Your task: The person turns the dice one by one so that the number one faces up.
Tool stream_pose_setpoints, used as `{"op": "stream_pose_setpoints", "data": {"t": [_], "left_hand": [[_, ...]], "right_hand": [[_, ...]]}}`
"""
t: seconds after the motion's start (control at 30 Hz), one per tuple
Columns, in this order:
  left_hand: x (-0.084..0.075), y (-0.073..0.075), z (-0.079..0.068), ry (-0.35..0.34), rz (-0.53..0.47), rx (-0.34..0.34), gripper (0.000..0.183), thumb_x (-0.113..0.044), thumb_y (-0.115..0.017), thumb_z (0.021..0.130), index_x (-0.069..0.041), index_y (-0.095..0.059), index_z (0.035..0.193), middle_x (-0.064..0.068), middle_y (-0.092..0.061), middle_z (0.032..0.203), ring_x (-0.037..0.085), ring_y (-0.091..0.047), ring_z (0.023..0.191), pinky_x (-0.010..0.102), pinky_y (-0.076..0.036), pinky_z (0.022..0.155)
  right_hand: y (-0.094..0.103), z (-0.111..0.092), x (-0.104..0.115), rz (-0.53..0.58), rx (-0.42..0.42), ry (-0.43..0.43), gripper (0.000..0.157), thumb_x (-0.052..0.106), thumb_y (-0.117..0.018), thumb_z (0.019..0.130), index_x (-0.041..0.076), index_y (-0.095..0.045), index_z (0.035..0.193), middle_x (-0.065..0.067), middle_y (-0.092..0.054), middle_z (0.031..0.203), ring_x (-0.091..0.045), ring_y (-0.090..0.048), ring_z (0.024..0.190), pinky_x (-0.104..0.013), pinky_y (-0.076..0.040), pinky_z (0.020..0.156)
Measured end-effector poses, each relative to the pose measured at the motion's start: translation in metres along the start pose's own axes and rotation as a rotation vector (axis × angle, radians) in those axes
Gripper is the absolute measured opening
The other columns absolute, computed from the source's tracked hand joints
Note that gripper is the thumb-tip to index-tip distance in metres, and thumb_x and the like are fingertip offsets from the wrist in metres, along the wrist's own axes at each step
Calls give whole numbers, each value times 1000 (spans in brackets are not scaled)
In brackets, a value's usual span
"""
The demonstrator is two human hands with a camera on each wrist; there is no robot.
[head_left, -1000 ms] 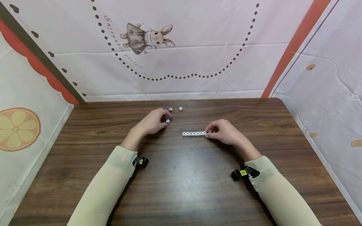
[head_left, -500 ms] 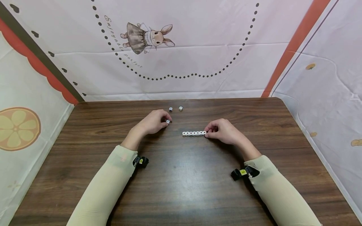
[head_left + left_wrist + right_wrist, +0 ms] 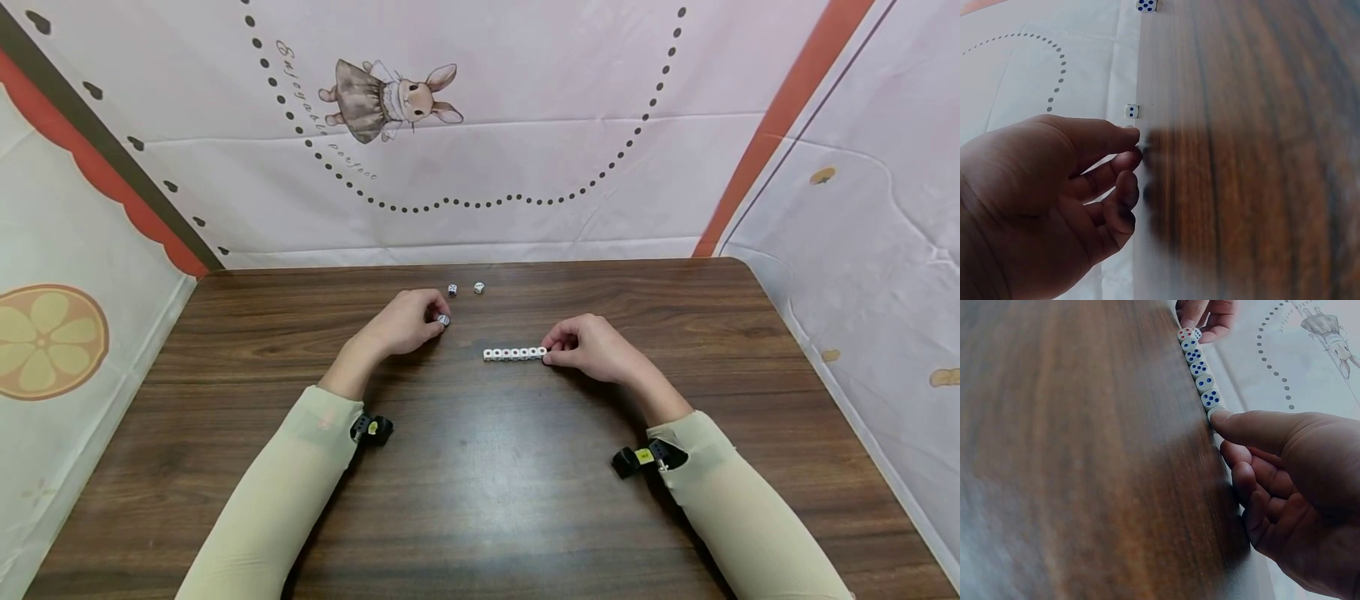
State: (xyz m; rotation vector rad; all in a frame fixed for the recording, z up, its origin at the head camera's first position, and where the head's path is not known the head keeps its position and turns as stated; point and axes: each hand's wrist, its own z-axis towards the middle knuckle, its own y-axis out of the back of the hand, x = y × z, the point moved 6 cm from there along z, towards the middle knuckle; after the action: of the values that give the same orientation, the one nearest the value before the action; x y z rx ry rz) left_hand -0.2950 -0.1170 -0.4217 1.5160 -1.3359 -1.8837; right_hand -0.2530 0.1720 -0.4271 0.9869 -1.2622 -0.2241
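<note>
My left hand [image 3: 408, 322] pinches a small white die [image 3: 444, 320] between thumb and fingertips, left of a straight row of dice [image 3: 507, 354]. In the left wrist view the held die is hidden behind the curled fingers [image 3: 1125, 187]. My right hand [image 3: 592, 350] grips the right end of the row, thumb on the near side of the last die [image 3: 1214, 413] and the other fingers curled behind. The right wrist view shows blue pips along the row and red pips on the far-end die [image 3: 1185, 334].
Two loose dice, one on the left [image 3: 452, 290] and one on the right [image 3: 479, 287], lie behind the row near the back edge of the wooden table [image 3: 480, 483]. A printed cloth [image 3: 525, 158] hangs behind and at both sides.
The die in my left fingers has turned and shows another face; that hand has shifted slightly left. My right hand stays at the row's end.
</note>
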Motion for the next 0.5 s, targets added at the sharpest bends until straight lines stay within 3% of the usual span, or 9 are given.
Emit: {"op": "stream_pose_setpoints", "data": {"t": [0.2,0.5], "left_hand": [[0,2,0,-12,9,-11,10,-8,-74,96,-5,-71,105,8,-67,97,25,-63,94,41,-50,88],[3,4,-3,25,10,-4,10,-9,-74,98,-7,-71,107,5,-68,95,22,-62,89,41,-49,85]], "right_hand": [[0,0,1,-5,-11,11,9,17,-85,92,12,-80,97,7,-70,82,-13,-62,78,-34,-50,75],[0,0,1,0,-10,10,9,17,-85,92,12,-80,98,7,-70,82,-13,-62,78,-35,-50,75]]}}
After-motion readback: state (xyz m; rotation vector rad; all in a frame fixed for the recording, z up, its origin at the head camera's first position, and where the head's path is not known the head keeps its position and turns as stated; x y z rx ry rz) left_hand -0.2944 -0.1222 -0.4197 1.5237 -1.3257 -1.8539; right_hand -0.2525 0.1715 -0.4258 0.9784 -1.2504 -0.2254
